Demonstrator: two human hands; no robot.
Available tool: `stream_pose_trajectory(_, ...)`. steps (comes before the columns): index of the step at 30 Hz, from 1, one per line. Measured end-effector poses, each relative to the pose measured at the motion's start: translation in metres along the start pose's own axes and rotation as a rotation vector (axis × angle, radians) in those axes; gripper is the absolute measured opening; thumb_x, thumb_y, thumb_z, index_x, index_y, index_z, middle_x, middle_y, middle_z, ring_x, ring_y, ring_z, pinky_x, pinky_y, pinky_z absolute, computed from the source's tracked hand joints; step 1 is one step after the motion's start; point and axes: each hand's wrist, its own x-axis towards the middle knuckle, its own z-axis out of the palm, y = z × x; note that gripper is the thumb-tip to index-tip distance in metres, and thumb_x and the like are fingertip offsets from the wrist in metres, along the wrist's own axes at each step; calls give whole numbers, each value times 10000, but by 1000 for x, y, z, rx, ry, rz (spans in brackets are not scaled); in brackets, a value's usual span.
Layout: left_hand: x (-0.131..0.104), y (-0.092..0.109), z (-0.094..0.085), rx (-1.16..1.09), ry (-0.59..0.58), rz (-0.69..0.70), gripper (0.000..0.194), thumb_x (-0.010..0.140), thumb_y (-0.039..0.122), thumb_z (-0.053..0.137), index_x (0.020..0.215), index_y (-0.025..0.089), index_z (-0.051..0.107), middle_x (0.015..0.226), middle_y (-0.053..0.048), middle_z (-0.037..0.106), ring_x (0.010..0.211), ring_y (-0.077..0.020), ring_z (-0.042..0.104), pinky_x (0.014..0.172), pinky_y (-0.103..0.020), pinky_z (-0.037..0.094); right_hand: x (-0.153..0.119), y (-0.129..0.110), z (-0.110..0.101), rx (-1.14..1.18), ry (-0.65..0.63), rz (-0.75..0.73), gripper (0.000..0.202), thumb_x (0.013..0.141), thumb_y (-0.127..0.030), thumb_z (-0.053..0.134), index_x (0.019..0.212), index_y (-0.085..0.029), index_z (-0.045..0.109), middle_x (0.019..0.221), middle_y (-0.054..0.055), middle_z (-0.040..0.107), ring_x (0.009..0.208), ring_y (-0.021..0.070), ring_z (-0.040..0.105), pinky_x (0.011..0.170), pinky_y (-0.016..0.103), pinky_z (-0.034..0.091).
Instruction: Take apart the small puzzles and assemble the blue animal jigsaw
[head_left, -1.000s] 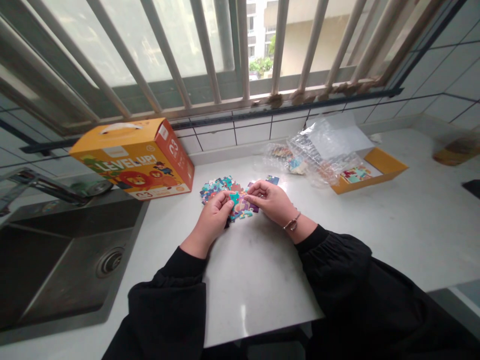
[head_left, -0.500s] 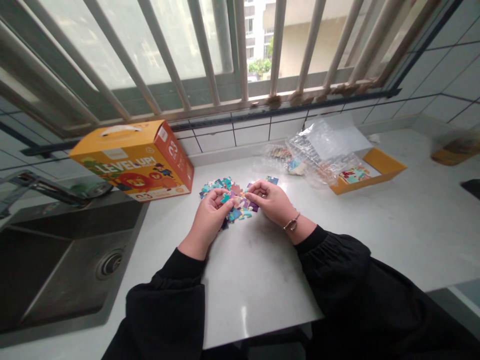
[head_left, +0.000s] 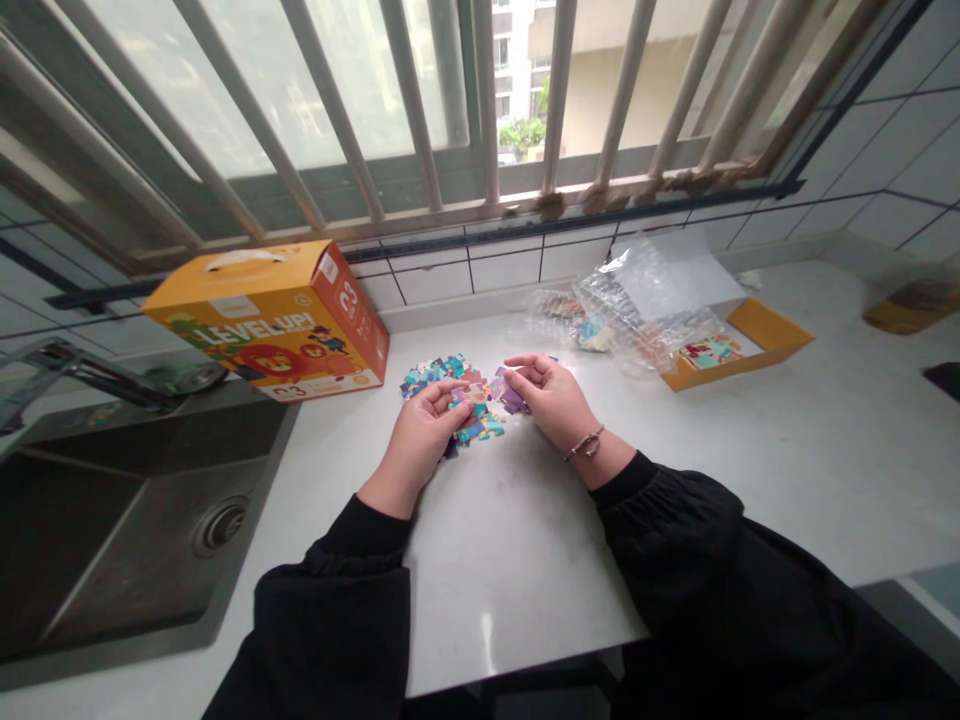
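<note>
A heap of small jigsaw pieces [head_left: 435,373] in teal, purple and pink lies on the pale countertop, behind and between my hands. My left hand [head_left: 426,430] is closed, with a puzzle piece [head_left: 471,394] between thumb and fingers at the front of the heap. To the right of it, my right hand [head_left: 547,395] pinches at a purple puzzle piece [head_left: 510,392] at the heap's right side. The two hands are apart. A bracelet is on my right wrist.
An orange carton [head_left: 262,325] stands at the back left, beside a dark sink [head_left: 142,540] and faucet. At the back right are clear plastic bags [head_left: 622,305] and an open yellow box [head_left: 772,340]. A barred window [head_left: 487,110] is behind the counter.
My right hand has drawn slightly right, away from my left hand, and a purple piece now shows at its fingertips. The piece in my left hand shows more fully.
</note>
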Motion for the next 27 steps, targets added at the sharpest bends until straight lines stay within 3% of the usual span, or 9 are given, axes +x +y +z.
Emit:
stream_pose_trajectory(7,1,-1,-1,-15,25,-7,578,753,442,1021,1182,172,743,1148,-117,865,1013,-240,839,887,-344,686,-2,-2,1,-131,-30,-3,551,856,-582,872,1202,-192,696,976,26,726,620,112,648,489,240,518)
stream_pose_trajectory(14,0,-1,-1,-1,34,21,536,793,465,992,1170,182,738,1097,-97,862,968,-221,832,858,-327,667,-5,-5,1,-224,-57,-28,482,860,-528,889,1180,-213,714,953,3,683,614,101,644,545,251,583)
stream_pose_trajectory(20,2,-2,-2,43,52,18,556,761,492,1006,1106,190,692,903,-44,830,761,-171,778,694,-259,601,-6,-3,3,-258,-94,-14,483,856,-548,891,1148,-239,661,922,-11,671,608,121,645,530,269,581)
stream_pose_trajectory(27,3,0,-1,7,65,-9,528,749,439,987,1117,174,718,927,-49,831,747,-155,765,692,-250,596,-8,-3,3,-299,-163,-71,431,873,-535,880,1099,-240,661,834,-27,618,681,144,582,579,277,579)
